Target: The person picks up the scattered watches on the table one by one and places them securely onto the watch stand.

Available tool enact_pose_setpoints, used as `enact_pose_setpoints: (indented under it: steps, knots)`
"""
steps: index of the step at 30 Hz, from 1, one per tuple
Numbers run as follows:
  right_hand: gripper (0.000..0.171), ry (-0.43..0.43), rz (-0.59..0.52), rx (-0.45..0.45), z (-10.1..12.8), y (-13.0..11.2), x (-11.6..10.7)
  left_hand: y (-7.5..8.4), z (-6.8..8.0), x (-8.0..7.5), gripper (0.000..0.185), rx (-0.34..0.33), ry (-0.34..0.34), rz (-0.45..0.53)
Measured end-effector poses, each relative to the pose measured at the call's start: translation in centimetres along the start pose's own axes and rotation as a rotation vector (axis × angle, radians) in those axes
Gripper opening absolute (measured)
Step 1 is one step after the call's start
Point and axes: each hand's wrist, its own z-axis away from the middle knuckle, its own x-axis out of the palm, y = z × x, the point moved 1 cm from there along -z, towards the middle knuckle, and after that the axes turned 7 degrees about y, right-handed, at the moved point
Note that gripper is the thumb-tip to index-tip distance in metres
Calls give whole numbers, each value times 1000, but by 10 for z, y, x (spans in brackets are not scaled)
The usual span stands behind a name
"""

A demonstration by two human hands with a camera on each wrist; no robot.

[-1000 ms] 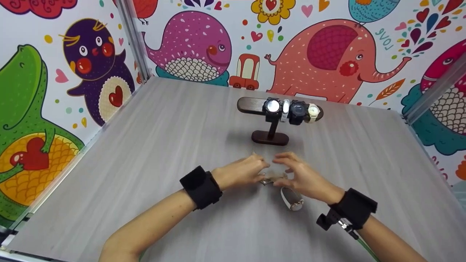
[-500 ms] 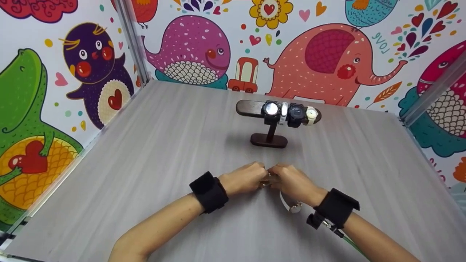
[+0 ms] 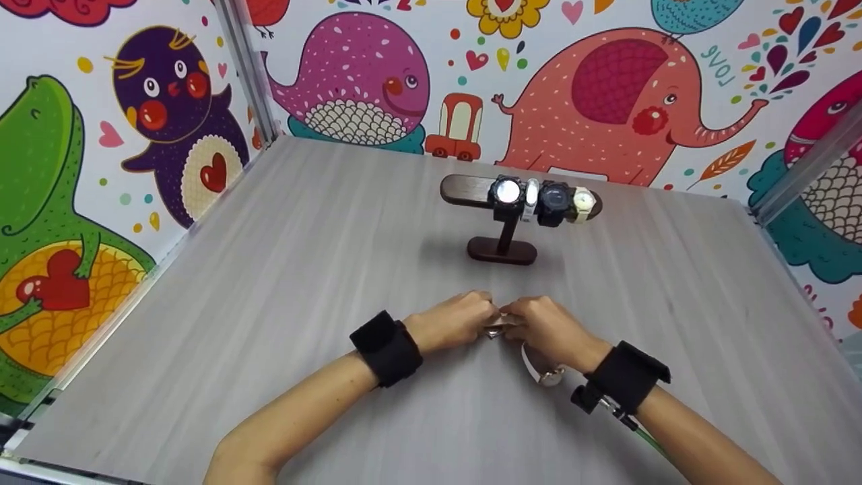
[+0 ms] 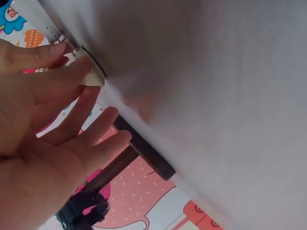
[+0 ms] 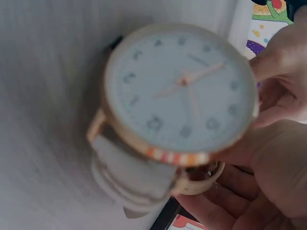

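My left hand [image 3: 452, 323] and right hand [image 3: 555, 331] meet close over the table, both holding a small watch with a pale beige strap [image 3: 503, 322]. In the left wrist view, left thumb and fingers pinch the pale watch [image 4: 92, 73]; its last fingers spread loosely. The right fingers grip the cream strap [image 5: 195, 186] from the other side, mostly hidden behind a second watch. That second watch, with a white strap and round white dial [image 3: 550, 376], lies just below my right hand; its dial [image 5: 180, 91] fills the right wrist view.
Beyond the hands stands a dark wooden watch stand [image 3: 465, 190] carrying several watches, among them a black watch [image 3: 507, 193] and a cream watch [image 3: 583, 200]. Cartoon-printed walls [image 3: 539, 121] border the grey table [image 3: 323, 222] at the back and sides.
The right hand has come in from open, spread fingers to grip the small watch. The left hand has shifted slightly right, and both hands now hold it together. The white-strapped watch stays put.
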Motion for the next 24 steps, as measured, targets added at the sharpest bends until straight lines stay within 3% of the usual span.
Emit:
enact_pose_setpoints:
  steps: [7, 13, 21, 24]
  knots:
    - [18, 36, -17, 35, -4, -1, -13, -4, -1, -7, 18, 3, 7, 83]
    - [16, 46, -5, 22, -4, -2, -15, -5, 1, -8, 17, 5, 4, 68]
    - [11, 53, 10, 33, -2, -3, -8, -3, 4, -4, 8, -36, -25, 71]
    - [12, 73, -29, 59, -2, -3, -9, -4, 5, -3, 18, -61, -28, 140]
